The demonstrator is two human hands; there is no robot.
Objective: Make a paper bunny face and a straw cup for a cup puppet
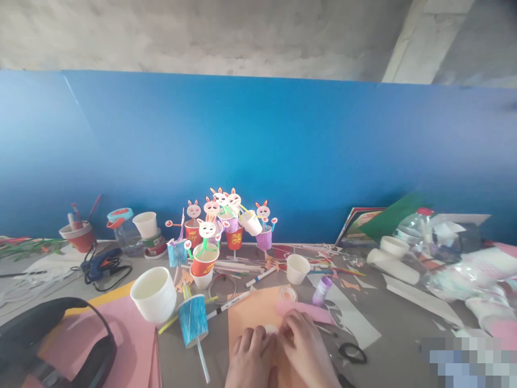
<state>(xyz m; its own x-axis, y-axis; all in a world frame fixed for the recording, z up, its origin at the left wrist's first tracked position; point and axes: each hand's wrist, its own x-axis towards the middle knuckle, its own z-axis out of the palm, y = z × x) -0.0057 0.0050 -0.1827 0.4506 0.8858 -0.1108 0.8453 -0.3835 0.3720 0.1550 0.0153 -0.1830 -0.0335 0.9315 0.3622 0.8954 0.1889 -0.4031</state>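
My left hand (250, 358) and my right hand (309, 350) lie close together at the bottom middle, fingers curled over an orange paper sheet (252, 310). Their fingertips meet on a small pale round piece (271, 328), which they mostly cover. A pink paper strip (301, 310) lies just beyond my right hand. A small roll of clear tape (288, 293) and a purple glue stick (322, 291) sit a little farther away. Black scissors (352, 353) lie to the right of my right hand.
A stack of white paper cups (153, 293) and a blue cup on a straw (193, 320) stand to the left. Several bunny cup figures (220, 223) line the blue board (283, 156). A glue gun (99, 264), pink sheets (129, 339) and a black bag (48, 339) are left; a bottle (416, 226) and clutter right.
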